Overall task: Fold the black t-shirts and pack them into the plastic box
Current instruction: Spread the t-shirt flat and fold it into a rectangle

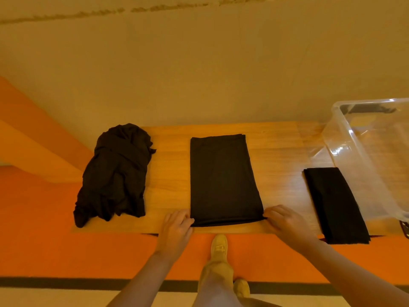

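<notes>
A black t-shirt (223,178), folded into a long rectangle, lies in the middle of the wooden table (172,169). My left hand (177,229) pinches its near left corner and my right hand (285,222) pinches its near right corner. A crumpled heap of black t-shirts (115,173) sits to the left. A smaller folded black t-shirt (334,202) lies at the right, overhanging the table's near edge. The clear plastic box (374,151) stands at the far right with nothing visible inside.
An orange floor runs below the table's near edge, where my shoe (219,247) and trouser leg show. A plain wall rises behind the table. A dark object (405,229) peeks in at the right edge under the box.
</notes>
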